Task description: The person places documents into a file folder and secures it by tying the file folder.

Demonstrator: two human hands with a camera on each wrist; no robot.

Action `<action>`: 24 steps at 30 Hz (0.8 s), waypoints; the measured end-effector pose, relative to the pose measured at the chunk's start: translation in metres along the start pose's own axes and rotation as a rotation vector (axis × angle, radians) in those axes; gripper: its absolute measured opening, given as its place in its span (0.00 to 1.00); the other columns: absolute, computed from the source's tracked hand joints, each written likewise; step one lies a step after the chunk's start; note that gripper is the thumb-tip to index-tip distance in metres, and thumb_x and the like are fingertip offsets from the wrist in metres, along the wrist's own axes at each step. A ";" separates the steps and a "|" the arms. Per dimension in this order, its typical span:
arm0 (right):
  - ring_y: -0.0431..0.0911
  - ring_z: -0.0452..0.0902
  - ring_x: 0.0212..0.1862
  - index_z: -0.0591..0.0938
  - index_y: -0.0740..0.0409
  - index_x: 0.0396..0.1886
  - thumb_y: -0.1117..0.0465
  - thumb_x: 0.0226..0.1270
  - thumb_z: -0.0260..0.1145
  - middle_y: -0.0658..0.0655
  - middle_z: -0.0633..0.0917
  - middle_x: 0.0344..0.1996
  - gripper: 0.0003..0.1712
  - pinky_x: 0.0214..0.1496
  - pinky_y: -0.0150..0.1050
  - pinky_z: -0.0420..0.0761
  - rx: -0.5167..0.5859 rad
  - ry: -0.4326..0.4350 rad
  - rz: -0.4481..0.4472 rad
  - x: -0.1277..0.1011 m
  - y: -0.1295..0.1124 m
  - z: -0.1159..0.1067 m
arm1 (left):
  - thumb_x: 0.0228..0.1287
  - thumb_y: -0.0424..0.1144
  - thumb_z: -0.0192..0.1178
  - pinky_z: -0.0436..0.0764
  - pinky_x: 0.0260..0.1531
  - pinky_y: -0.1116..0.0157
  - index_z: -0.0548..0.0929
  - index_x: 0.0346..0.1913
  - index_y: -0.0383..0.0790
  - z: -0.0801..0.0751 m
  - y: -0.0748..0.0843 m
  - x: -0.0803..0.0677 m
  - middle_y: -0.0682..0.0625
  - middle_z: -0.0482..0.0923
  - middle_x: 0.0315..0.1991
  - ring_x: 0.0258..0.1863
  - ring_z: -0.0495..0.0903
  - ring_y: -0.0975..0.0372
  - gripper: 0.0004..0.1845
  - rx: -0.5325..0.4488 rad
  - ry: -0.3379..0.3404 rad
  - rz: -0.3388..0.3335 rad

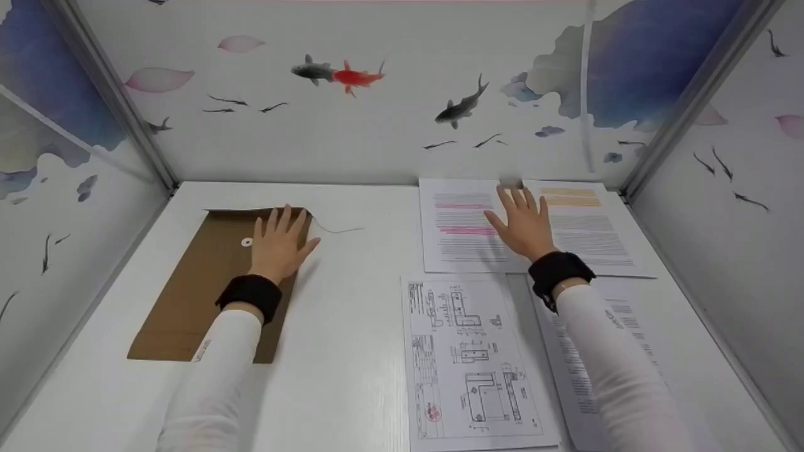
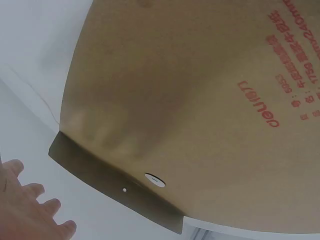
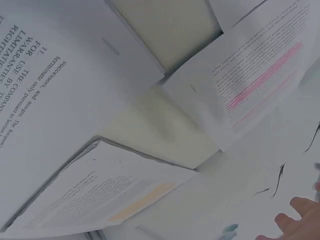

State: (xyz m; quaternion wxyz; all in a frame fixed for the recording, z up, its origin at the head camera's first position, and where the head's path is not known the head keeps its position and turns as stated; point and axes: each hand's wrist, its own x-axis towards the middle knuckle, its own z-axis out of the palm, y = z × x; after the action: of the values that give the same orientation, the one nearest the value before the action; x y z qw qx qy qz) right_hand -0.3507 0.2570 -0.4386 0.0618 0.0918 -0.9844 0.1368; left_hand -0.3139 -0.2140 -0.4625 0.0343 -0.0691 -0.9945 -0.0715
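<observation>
A brown kraft document envelope (image 1: 195, 282) lies on the left of the white table, its narrow flap (image 2: 100, 170) at the far end. My left hand (image 1: 276, 248) is over its far right part, fingers straight and spread, gripping nothing. Beside that hand shows the envelope's white round button (image 1: 247, 242), and a thin string (image 1: 342, 231) trails off the right corner. With fingers spread, my right hand (image 1: 526, 226) is over two printed sets of sheets: one with pink highlighting (image 1: 468, 231), the other with orange highlighting (image 1: 570, 193). It holds nothing.
Nearer me on the right lie a sheet of technical drawings (image 1: 440, 383) and, partly under my right forearm, a printed text stack (image 1: 575, 383). Fish-patterned panels (image 1: 402, 138) wall in the table at the back and both sides. Red print (image 2: 257, 105) marks the envelope.
</observation>
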 end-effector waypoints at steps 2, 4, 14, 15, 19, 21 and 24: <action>0.66 0.43 0.84 0.52 0.55 0.84 0.40 0.82 0.48 0.68 0.54 0.82 0.41 0.83 0.67 0.37 -0.001 -0.017 -0.006 -0.001 -0.004 0.003 | 0.79 0.61 0.44 0.43 0.81 0.37 0.52 0.83 0.44 0.002 0.000 -0.004 0.36 0.46 0.84 0.83 0.46 0.38 0.39 0.018 -0.028 -0.001; 0.65 0.42 0.84 0.52 0.54 0.84 0.40 0.82 0.48 0.67 0.54 0.82 0.41 0.83 0.67 0.37 -0.004 -0.033 -0.013 -0.002 -0.010 0.006 | 0.79 0.61 0.43 0.44 0.80 0.37 0.51 0.83 0.43 0.005 0.000 -0.009 0.35 0.46 0.84 0.83 0.45 0.38 0.39 0.032 -0.059 -0.006; 0.64 0.48 0.83 0.57 0.53 0.83 0.38 0.81 0.49 0.65 0.58 0.82 0.40 0.83 0.67 0.41 -0.045 -0.073 -0.097 -0.008 -0.038 0.027 | 0.80 0.59 0.45 0.50 0.79 0.36 0.56 0.81 0.41 0.015 -0.007 -0.038 0.33 0.50 0.82 0.82 0.50 0.37 0.37 0.064 -0.090 -0.011; 0.64 0.48 0.84 0.57 0.52 0.83 0.39 0.81 0.49 0.64 0.58 0.82 0.40 0.83 0.67 0.41 -0.051 -0.081 -0.106 -0.009 -0.040 0.029 | 0.80 0.59 0.45 0.51 0.79 0.36 0.56 0.81 0.41 0.017 -0.008 -0.041 0.33 0.51 0.82 0.81 0.51 0.37 0.37 0.065 -0.081 -0.007; 0.63 0.49 0.84 0.58 0.51 0.82 0.39 0.81 0.49 0.63 0.58 0.82 0.39 0.83 0.67 0.43 -0.069 -0.102 -0.127 -0.012 -0.049 0.038 | 0.79 0.57 0.46 0.53 0.77 0.34 0.59 0.80 0.41 0.020 -0.013 -0.053 0.32 0.54 0.81 0.80 0.54 0.36 0.36 0.069 -0.058 0.007; 0.62 0.50 0.83 0.58 0.51 0.82 0.39 0.81 0.50 0.62 0.58 0.82 0.39 0.83 0.66 0.44 -0.070 -0.112 -0.141 -0.014 -0.053 0.042 | 0.79 0.57 0.47 0.54 0.77 0.34 0.60 0.80 0.40 0.021 -0.016 -0.058 0.32 0.54 0.80 0.80 0.55 0.35 0.36 0.067 -0.059 0.004; 0.62 0.50 0.83 0.59 0.50 0.82 0.39 0.81 0.50 0.62 0.59 0.82 0.38 0.83 0.66 0.44 -0.064 -0.126 -0.172 -0.017 -0.061 0.047 | 0.80 0.56 0.46 0.53 0.76 0.33 0.60 0.80 0.40 0.019 -0.019 -0.064 0.31 0.54 0.80 0.79 0.55 0.35 0.35 0.048 -0.070 -0.014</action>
State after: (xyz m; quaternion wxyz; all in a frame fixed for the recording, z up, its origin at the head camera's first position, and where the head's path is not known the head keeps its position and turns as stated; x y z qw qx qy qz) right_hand -0.3267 0.1889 -0.4704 0.0141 0.1823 -0.9787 0.0934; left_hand -0.2543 -0.2382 -0.4893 0.0006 -0.0636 -0.9969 -0.0456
